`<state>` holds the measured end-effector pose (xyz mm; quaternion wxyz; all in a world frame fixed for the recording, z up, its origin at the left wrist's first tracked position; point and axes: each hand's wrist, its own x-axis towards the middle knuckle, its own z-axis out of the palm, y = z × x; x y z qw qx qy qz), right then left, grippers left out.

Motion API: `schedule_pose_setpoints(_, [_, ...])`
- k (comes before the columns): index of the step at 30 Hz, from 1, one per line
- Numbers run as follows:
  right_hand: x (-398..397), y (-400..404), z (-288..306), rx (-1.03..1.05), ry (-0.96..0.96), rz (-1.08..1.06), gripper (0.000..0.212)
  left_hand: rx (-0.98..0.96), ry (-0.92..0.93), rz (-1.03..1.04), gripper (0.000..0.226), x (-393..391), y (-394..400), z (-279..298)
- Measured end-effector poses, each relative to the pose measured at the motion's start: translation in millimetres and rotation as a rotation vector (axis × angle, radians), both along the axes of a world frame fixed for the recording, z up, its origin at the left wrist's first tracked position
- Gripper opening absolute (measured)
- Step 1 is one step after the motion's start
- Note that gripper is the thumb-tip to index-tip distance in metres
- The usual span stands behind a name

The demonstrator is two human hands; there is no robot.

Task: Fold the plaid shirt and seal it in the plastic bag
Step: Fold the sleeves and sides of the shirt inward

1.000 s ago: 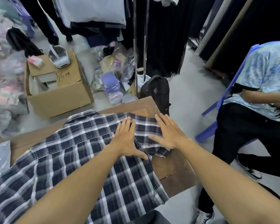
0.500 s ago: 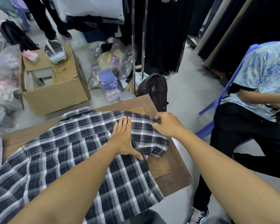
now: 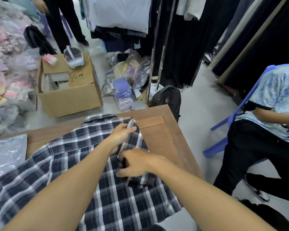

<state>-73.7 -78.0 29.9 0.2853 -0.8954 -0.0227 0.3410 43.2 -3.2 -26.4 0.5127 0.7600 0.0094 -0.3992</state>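
Seemingly both hands — left hand (image 3: 119, 135), right hand (image 3: 133, 162) — on plaid shirt (image 3: 70, 164)

Both hands (left (image 3: 119, 134), right (image 3: 134, 162)) pinch plaid shirt (image 3: 93, 177) fold on wooden table (image 3: 165, 139).

Your single head camera looks forward and steeply down, close over the table (image 3: 165, 140), with your forearms entering from the bottom edge and the floor (image 3: 198, 104) beyond.

Shirt (image 3: 70, 164) on table (image 3: 165, 139) — bag (image 3: 5, 154) at its left, box (image 3: 68, 95) behind
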Motion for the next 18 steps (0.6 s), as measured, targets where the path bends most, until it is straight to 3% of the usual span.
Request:
schedule_pose_setpoints(2, [-4,5,-10,-0.022,0.051,0.013,0.054,0.1,-0.156,-0.038,0.057,-5,2,-9])
schedule_pose_setpoints(5, [-6,-5,-24,-0.059,-0.092,-0.11,0.028,0.185,-0.507,-0.143,0.059,-19,0,-11])
schedule_pose_setpoints(7, [-8,-19,-29,-0.179,-0.157,-0.124,0.027,0.138,-0.562,-0.098,0.054,-23,-3,-11])
schedule_pose_setpoints(11, [-20,-36,-28,-0.416,-0.139,-0.023,0.069,0.134,-0.519,-0.105,0.048,-17,-14,-13])
schedule_pose_setpoints(16, [-33,-42,-38,-0.384,-0.178,-0.034,0.104,0.11,-0.524,-0.164,0.048,-1,-29,-20])
schedule_pose_setpoints(18, [-36,-46,-44,-0.418,-0.162,0.031,0.116,0.156,-0.62,-0.236,0.049,1,-31,-22])
